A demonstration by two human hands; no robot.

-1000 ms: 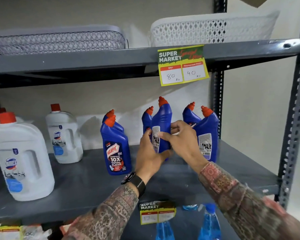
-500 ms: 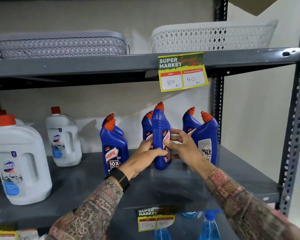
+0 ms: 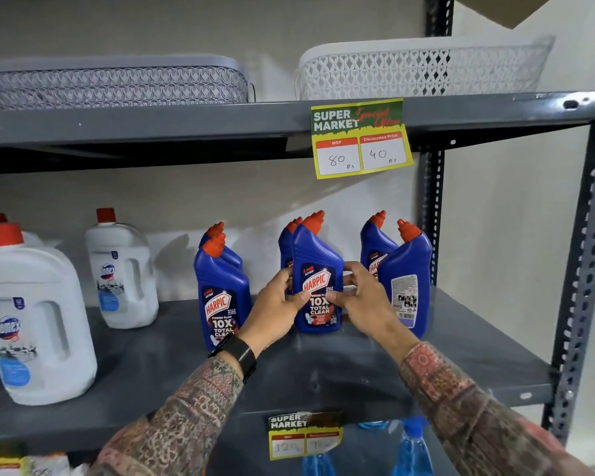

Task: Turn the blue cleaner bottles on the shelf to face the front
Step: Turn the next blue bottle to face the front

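Several blue cleaner bottles with orange caps stand on the grey shelf. The middle front bottle shows its front label. My left hand grips its left side and my right hand grips its right side. The left front bottle also shows its front label, with another bottle behind it. The right front bottle shows its back label. Behind it stands one more bottle with its front label partly visible.
Two white jugs with red caps stand at the left of the shelf. A grey basket and a white basket sit on the upper shelf. A price tag hangs from its edge. Spray bottles stand below.
Both hands have turned the middle front bottle from its back label, through its side, to its front label. The other bottles have not moved.
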